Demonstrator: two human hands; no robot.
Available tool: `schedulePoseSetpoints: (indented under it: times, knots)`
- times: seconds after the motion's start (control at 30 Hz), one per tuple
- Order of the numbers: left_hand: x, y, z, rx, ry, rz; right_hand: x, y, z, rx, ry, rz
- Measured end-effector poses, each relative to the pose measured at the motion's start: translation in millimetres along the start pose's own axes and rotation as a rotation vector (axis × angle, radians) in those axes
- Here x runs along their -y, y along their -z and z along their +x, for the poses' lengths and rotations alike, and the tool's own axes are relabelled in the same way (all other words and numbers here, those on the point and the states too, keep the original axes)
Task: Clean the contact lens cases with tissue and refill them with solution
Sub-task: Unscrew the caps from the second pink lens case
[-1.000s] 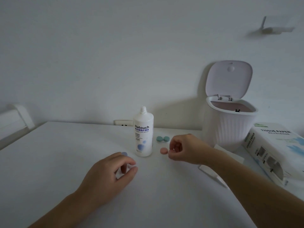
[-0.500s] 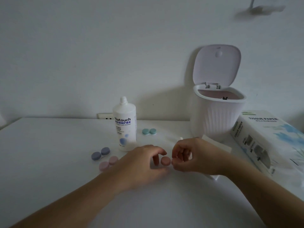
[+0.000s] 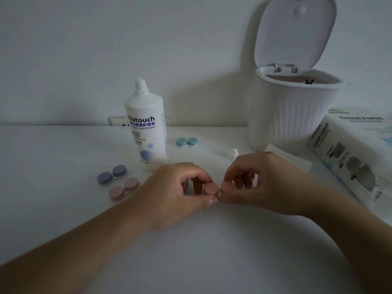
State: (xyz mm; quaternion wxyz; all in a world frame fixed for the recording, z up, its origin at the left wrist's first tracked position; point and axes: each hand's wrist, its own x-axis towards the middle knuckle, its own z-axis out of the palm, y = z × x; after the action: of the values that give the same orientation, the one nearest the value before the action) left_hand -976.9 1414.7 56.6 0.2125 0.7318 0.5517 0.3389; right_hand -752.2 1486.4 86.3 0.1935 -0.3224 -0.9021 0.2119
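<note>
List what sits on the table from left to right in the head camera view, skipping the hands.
Purple case → pink case → solution bottle → green case → bin → tissue box.

A small white desktop trash bin (image 3: pixel 290 122) with vertical ribbed sides stands at the back right of a white table (image 3: pixel 53 209), against a plain pale wall (image 3: pixel 106 49). The bin's hinged lid (image 3: pixel 294 32) is flipped up and leans back toward the wall, showing a pinkish liner inside the rim. To the left of the bin, low on the wall at the table's back edge, a white wall outlet (image 3: pixel 115 120) is partly visible. The bin throws a soft shadow on the wall to its left. The light is dim and grey.
</note>
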Motion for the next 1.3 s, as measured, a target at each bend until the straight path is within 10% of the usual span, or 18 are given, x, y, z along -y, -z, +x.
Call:
schedulePoseSetpoints:
  times: [1.3]
  knots:
    - [-4.1, 7.1, 4.0, 0.061, 0.022, -0.116, 5.2, -0.5, -6.3, -0.004, 0.235, 0.001]
